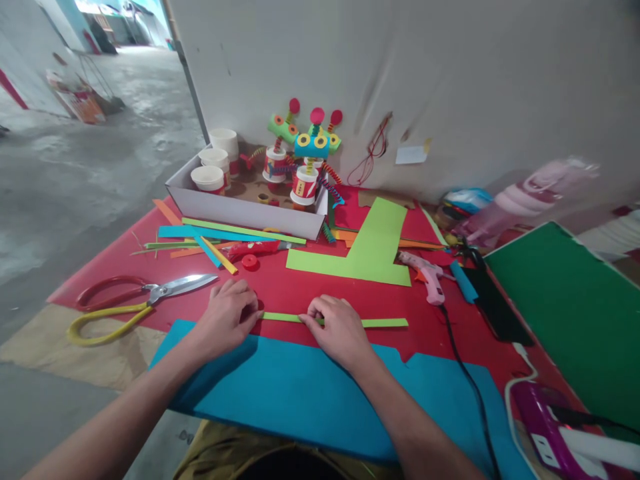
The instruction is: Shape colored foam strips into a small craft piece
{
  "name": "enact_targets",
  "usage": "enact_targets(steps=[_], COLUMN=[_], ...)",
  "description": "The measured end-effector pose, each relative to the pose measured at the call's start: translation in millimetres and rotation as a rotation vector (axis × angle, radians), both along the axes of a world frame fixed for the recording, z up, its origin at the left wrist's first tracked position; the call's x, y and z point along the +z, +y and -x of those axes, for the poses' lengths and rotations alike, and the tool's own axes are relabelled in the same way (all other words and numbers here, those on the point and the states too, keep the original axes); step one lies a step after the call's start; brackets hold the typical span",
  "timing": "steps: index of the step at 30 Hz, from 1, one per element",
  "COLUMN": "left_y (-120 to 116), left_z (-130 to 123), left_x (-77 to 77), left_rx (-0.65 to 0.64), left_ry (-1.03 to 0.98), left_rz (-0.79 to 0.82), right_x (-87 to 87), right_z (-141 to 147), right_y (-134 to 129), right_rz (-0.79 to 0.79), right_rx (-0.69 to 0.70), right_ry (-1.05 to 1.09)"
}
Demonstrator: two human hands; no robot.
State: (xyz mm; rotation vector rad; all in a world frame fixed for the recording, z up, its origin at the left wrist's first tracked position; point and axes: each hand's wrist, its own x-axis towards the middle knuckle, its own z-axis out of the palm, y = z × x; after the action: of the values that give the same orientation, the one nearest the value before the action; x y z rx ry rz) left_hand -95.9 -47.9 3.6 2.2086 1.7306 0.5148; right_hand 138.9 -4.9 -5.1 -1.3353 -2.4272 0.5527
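A narrow light green paper strip (385, 323) lies across the red surface just beyond a large blue sheet (300, 390). My left hand (230, 320) pinches its left end between thumb and fingers. My right hand (337, 327) grips the strip near its middle, fingers bent, and the rest of the strip sticks out to the right. Scissors (160, 292) with one red and one yellow handle lie left of my left hand. Beyond my hands is a light green cut sheet (375, 247). A pink glue gun (427, 277) rests to its right.
A shallow box (245, 213) at the back holds paper cups and paper figures on cups. Coloured strips (215, 232) lie before it. At the right are a phone (503, 310), a green board (565, 320), a pink bottle (525, 200) and a cable (460, 360).
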Motion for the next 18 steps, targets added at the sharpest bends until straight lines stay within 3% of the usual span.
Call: enact_targets(steps=[18], left_y=[0.1], left_z=[-0.9], left_x=[-1.3], left_rx=[0.024], left_ry=[0.016], left_rz=[0.008], right_x=[1.6], right_z=[-1.1], right_y=[-0.5], right_rz=[0.014], right_rx=[0.004], right_ry=[-0.005])
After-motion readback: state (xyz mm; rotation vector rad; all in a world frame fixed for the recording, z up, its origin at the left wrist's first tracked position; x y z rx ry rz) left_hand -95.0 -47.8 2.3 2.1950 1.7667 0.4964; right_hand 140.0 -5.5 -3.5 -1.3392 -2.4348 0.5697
